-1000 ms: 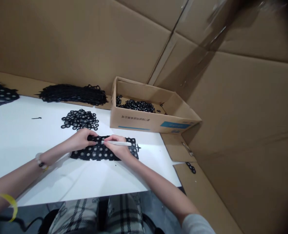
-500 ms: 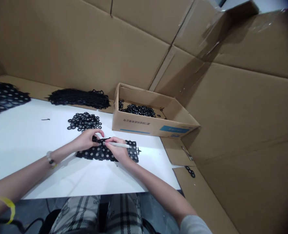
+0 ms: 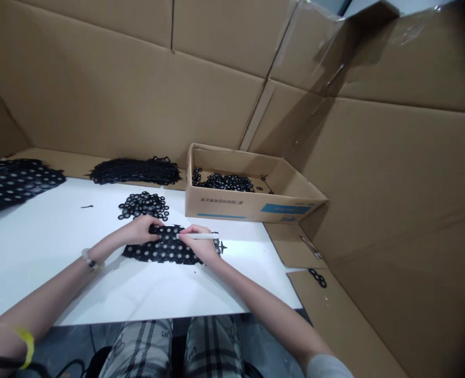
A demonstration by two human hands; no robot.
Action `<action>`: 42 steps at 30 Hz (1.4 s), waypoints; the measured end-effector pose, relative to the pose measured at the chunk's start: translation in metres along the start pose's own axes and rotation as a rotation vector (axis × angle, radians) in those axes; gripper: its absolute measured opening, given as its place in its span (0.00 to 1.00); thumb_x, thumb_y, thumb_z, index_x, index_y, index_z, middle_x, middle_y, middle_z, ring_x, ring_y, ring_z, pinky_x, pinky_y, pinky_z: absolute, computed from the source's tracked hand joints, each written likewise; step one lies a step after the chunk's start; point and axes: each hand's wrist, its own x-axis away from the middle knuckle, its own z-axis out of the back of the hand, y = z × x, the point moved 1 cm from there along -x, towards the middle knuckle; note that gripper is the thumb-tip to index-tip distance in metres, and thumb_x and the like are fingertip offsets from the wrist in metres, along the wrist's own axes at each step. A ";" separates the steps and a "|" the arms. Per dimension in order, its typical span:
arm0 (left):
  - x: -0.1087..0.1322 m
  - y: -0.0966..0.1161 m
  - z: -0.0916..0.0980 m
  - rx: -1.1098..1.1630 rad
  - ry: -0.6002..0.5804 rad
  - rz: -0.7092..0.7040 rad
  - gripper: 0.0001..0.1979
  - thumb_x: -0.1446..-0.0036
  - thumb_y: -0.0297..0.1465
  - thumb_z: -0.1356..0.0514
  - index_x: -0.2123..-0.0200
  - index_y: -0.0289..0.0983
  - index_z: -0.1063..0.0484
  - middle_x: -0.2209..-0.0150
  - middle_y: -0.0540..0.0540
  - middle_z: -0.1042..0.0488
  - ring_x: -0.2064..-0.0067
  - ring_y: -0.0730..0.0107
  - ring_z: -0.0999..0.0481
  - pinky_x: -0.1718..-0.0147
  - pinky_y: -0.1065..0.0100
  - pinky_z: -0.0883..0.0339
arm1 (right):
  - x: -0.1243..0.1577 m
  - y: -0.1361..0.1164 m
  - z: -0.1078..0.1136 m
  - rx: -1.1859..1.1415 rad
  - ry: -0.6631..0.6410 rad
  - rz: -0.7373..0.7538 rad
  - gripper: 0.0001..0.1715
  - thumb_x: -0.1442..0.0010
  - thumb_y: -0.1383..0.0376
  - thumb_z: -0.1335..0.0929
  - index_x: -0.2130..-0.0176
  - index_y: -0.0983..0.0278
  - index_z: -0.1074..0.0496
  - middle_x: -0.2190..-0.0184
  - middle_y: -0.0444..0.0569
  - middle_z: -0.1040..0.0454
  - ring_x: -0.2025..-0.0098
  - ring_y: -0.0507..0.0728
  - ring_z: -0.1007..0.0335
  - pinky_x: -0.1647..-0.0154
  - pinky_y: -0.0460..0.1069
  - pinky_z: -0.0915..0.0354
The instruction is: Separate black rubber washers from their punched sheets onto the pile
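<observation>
One wide black sheet dotted with pale holes (image 3: 16, 181) lies over the far left corner of the white desk (image 3: 39, 236). To its right, on the desk's far edge, is one flat stack of black stripped webbing (image 3: 136, 170). Just in front of the stack is a single heap of loose black rings (image 3: 144, 206), too many to count.

The left hand (image 3: 141, 231), fingers curled, presses on the far left corner of the black sheet of pale-centred rings (image 3: 165, 253). This one sheet lies flat at the middle of the desk, between the heap and the near edge. Its long axis runs left to right, along the near edge.

The right hand (image 3: 201, 248) rests on the sheet's right end and pinches one thin white stick (image 3: 201, 236) between thumb and fingers. The stick also lies left to right, with its tip towards the left hand. One small black star-shaped scrap (image 3: 222, 247) lies just beside the sheet's right end.

At the desk's far right corner stands one open brown cardboard box (image 3: 256, 202) holding more black rings (image 3: 224, 182). Its front bears a line of dark characters, upside down and too small to read. A blue stripe runs beneath them and a blue label sits to the right.
</observation>
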 end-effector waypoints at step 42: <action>-0.016 0.032 -0.005 -0.221 -0.078 0.125 0.18 0.62 0.44 0.33 0.68 0.41 0.23 0.64 0.45 0.20 0.58 0.52 0.25 0.58 0.63 0.42 | -0.005 0.006 0.000 -0.028 -0.040 -0.044 0.11 0.53 0.58 0.28 0.73 0.64 0.26 0.76 0.45 0.24 0.74 0.53 0.31 0.71 0.46 0.38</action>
